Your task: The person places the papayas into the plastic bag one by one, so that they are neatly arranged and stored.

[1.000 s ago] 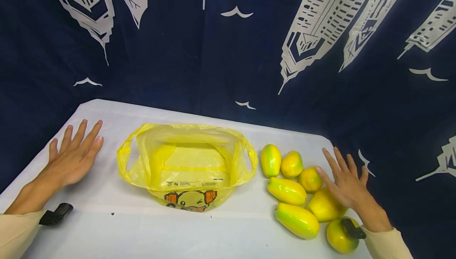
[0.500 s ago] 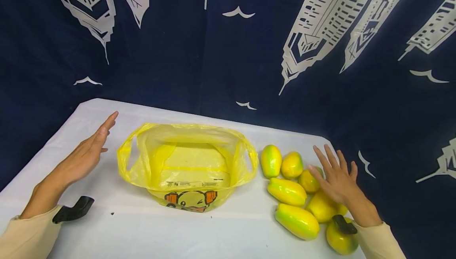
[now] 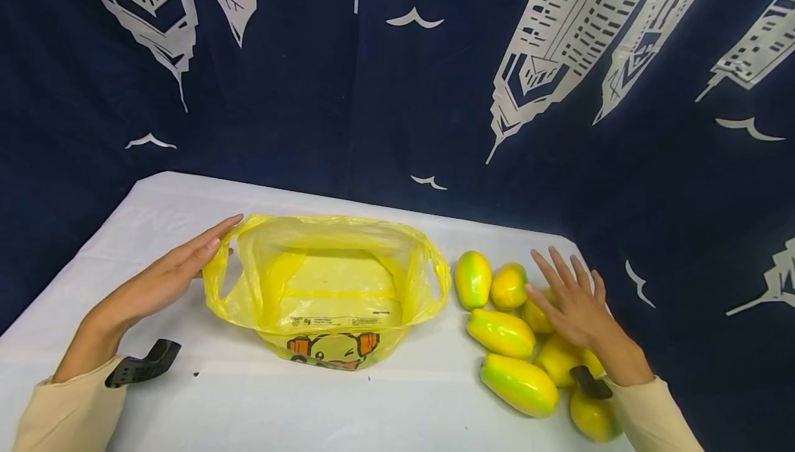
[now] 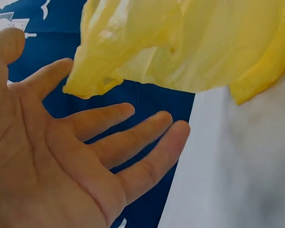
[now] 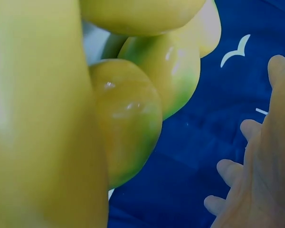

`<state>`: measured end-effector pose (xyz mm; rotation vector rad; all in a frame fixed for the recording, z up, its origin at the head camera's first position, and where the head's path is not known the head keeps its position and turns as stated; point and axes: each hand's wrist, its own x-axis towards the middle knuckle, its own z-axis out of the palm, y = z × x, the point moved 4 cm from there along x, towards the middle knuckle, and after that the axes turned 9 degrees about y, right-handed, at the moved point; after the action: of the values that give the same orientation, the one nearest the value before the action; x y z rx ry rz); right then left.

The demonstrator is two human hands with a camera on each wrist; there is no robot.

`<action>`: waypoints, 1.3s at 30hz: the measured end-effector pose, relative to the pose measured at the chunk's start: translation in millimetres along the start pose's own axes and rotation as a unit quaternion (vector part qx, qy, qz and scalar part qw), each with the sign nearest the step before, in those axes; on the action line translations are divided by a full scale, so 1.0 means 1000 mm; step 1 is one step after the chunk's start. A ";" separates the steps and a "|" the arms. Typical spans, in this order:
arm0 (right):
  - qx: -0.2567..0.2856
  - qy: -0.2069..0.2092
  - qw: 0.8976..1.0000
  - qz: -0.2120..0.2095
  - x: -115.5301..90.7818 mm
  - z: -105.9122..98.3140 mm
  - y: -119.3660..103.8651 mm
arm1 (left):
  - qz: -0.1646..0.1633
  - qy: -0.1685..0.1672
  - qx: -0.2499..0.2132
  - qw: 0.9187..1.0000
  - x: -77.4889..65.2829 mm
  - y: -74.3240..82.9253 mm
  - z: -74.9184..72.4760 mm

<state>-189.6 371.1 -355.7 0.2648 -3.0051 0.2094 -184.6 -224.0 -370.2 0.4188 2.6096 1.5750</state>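
Note:
A yellow plastic carrier bag (image 3: pixel 335 232) stands with its mouth wide on the white table, a cartoon face printed on its front. At its left loop handle (image 3: pixel 214 276) is my left hand (image 3: pixel 163 279); its fingers are straight and spread in the left wrist view, close to the handle, and whether they touch it I cannot tell. My right hand (image 3: pixel 579 310) hovers over several yellow-green fruits (image 3: pixel 519 384), shaped like mangoes or papayas. Its fingers are extended and hold nothing. The hand and wrist partly hide some fruits behind them.
The white-covered table (image 3: pixel 261 410) ends at the back against a navy cloth (image 3: pixel 298 107) printed with white buildings and birds. Each wrist wears a black camera mount (image 3: pixel 144 364). The fruits lie grouped right of the bag.
My left hand has turned on edge and moved right, from the table's left side to the bag's left handle. The right hand has drifted slightly left above the fruits. Bag and fruits stay put.

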 end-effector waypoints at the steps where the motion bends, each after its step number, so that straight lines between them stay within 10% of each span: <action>1: 0.003 -0.003 1.000 -0.001 0.001 0.000 -0.001 | 0.000 -0.004 -0.006 1.000 0.000 0.000 0.001; 39: 0.112 -0.081 0.988 -0.071 0.055 0.012 -0.040 | -0.015 -0.012 -0.002 1.000 0.008 -0.002 0.002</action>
<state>-237.6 320.8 -354.9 0.5398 -3.1037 0.5391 -192.2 -221.4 -372.1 0.3941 2.5817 1.5560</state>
